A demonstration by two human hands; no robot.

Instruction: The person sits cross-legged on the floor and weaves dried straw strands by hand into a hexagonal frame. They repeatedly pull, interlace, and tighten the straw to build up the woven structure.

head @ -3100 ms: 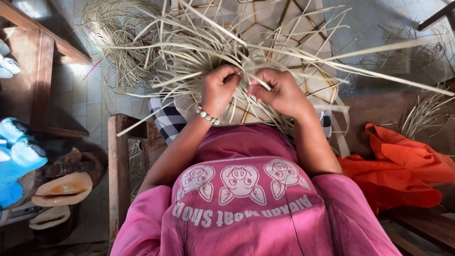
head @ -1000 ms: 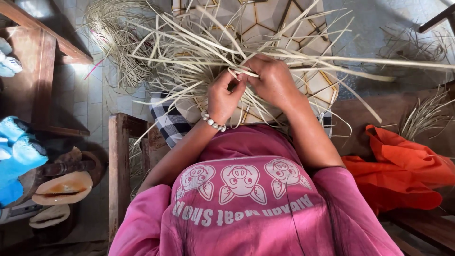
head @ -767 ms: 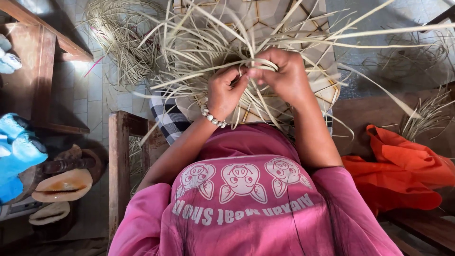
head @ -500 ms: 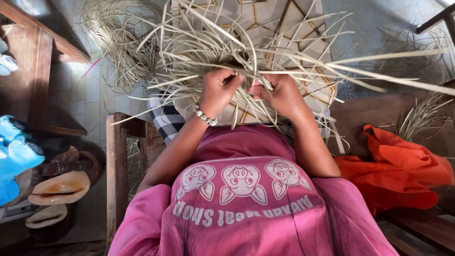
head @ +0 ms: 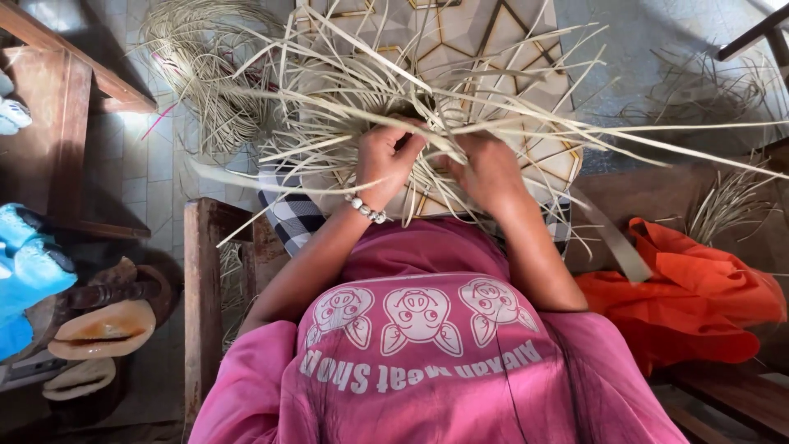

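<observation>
Both hands, left [head: 386, 160] and right [head: 486, 168], have their fingers pinched on pale straw strips [head: 345, 107] over the lap.

You get bright daylight from upper left: glare patch on floor tiles [head: 136, 131], pale straw strips [head: 493, 123] near blown out. Shadow pools under wooden bench [head: 74, 123] and along lower left. Your hands sit sharp; thin strip tips smear slightly. Wide lens bends frame edges. Orange cloth [head: 690, 296] looks saturated, evenly lit.
</observation>
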